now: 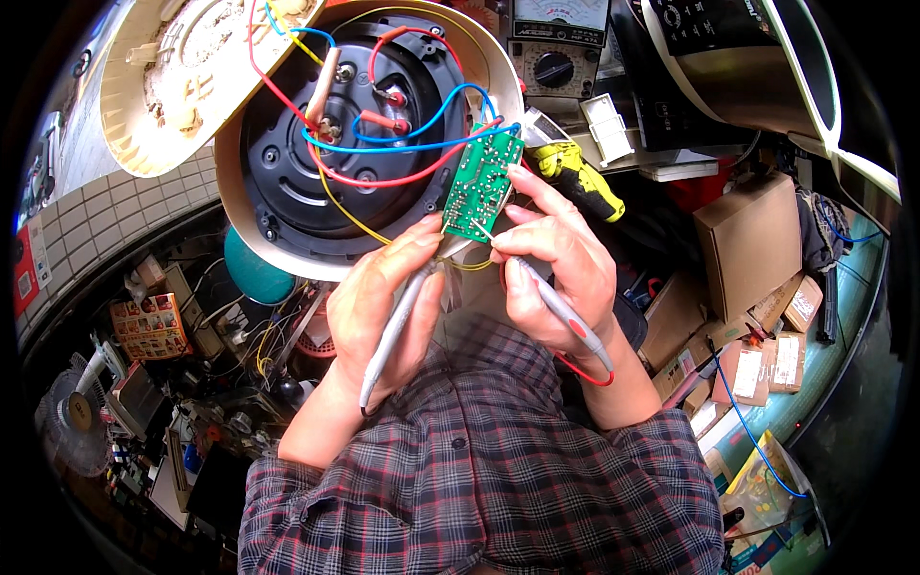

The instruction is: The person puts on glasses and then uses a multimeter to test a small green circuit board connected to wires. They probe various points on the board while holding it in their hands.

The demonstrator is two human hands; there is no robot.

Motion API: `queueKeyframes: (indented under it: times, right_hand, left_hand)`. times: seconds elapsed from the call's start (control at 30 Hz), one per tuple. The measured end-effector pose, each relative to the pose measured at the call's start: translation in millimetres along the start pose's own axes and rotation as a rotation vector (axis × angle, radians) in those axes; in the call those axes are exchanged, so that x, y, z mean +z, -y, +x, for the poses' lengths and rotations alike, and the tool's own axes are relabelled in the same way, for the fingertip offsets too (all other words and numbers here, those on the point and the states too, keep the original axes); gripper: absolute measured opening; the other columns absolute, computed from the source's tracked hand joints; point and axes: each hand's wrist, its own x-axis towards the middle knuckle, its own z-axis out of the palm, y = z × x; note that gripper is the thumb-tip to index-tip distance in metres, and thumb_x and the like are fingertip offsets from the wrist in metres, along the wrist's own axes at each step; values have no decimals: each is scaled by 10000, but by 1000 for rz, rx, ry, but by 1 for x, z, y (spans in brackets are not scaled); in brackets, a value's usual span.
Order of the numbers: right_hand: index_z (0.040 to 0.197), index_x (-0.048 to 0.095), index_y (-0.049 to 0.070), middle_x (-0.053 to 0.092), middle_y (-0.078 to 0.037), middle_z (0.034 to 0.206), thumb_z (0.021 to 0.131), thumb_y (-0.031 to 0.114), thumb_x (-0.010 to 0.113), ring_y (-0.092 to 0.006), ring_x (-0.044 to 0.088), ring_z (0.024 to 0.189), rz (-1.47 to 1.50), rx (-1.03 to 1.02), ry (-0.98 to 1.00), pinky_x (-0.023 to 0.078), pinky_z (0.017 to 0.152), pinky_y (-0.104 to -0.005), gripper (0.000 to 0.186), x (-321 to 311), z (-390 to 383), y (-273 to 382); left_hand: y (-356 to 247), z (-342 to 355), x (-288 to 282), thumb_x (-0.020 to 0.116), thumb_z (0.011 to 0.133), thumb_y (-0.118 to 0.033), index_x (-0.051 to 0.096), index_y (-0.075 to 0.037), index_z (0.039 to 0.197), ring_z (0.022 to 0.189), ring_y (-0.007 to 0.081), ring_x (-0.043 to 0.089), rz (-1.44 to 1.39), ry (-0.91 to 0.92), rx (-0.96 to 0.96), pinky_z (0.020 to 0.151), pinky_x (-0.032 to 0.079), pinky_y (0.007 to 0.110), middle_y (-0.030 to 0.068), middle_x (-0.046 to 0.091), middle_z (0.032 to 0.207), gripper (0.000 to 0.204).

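My left hand is closed around a grey test probe, its tip up at the lower left edge of a green circuit board. In my right hand is a second grey test probe, with a red mark and a red lead. Its thin tip meets the board's lower part, solder side up; I cannot tell which joint. My right index finger lies along the board's right edge. Red, blue and yellow wires run from the board to the black round base of an appliance in a cream housing.
An analog multimeter stands at the top. Right of the board lies a yellow-and-black tool. A cream cover leans at the upper left. Cardboard boxes are stacked right; a small fan and clutter crowd the left.
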Motion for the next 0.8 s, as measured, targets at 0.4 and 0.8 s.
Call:
queueKeyframes:
  times: [0.4,0.8]
  right_hand:
    - [1072,760,3,800,-140,958,876,-17,703,-410,681,1368,-42,30,-23,639,1027,-460,205,3,0,4]
    - [1074,761,1,802,-186,1044,858,-45,722,-404,688,1357,-35,40,-24,648,1017,-448,224,3,2,7]
  left_hand:
    - [1,1,0,792,904,46,676,30,1329,1130,389,793,12,3,27,960,626,433,285,759,1316,441]
    - [2,0,1,795,910,42,686,33,1317,1125,389,794,3,-7,26,959,628,433,285,762,1307,422]
